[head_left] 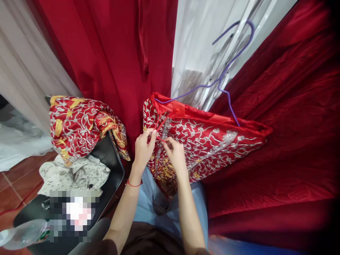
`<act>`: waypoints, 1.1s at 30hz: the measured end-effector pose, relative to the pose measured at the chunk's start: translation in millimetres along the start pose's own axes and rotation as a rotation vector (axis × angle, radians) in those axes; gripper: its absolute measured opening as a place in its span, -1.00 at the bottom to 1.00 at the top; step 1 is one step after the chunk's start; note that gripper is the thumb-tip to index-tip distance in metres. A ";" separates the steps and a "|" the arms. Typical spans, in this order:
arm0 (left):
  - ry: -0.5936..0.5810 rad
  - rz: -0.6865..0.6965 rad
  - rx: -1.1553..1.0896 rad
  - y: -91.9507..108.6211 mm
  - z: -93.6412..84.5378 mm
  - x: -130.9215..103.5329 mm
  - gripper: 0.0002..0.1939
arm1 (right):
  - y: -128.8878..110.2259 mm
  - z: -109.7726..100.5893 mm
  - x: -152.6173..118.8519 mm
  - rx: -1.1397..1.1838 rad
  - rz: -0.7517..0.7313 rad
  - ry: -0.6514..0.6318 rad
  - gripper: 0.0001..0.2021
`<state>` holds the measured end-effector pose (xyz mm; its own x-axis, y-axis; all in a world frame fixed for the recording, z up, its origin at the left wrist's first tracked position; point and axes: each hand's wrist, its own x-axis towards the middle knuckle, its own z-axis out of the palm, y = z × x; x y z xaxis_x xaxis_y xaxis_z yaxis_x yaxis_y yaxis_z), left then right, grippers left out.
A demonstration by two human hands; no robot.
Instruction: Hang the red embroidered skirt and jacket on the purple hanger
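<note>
In front of me hangs a red garment embroidered in silver and gold, its waist edge spread on a purple wire hanger. Thin red cords come off the garment's upper left part. My left hand pinches one cord between thumb and fingers. Just to the right, my right hand is closed in a pinch on a short end of the red cord. Both hands are close together, in front of the embroidered cloth. The hanger's hook is up by a white frame; whether it hangs on it I cannot tell.
On a black chair at left lie another embroidered red garment, a dotted pale cloth and a clear plastic bottle. Red curtains hang behind, and red fabric fills the right side.
</note>
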<state>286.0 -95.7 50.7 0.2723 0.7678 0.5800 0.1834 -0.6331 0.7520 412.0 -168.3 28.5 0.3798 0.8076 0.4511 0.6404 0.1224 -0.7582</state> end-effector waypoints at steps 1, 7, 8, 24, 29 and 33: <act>-0.018 -0.019 0.012 2.2 0.8 -2.2 -0.74 | 0.3 0.0 2.4 0.056 0.031 0.016 -0.85; -0.137 -0.068 -0.111 9.0 18.1 -13.1 -0.75 | -16.0 -9.2 18.2 0.581 0.059 0.073 -0.85; -0.141 -0.076 -0.122 8.7 20.8 -13.7 -0.74 | -19.9 -10.5 19.5 0.649 0.081 0.081 -0.82; -0.172 -0.292 -0.585 -14.3 23.0 -9.9 -0.66 | -62.2 -9.8 23.5 0.982 0.230 -0.035 -0.77; -0.248 -0.431 -0.830 -8.4 35.5 -10.1 -0.55 | -55.7 -10.9 23.2 1.028 0.195 -0.015 -0.83; -0.203 -0.416 -0.951 -0.7 37.7 -8.6 -0.54 | -52.4 -11.8 23.7 1.038 0.218 -0.011 -0.72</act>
<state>319.1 -105.7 33.4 0.5271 0.8200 0.2230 -0.4926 0.0810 0.8665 395.4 -162.4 84.5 0.4084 0.8761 0.2563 -0.3265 0.4024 -0.8553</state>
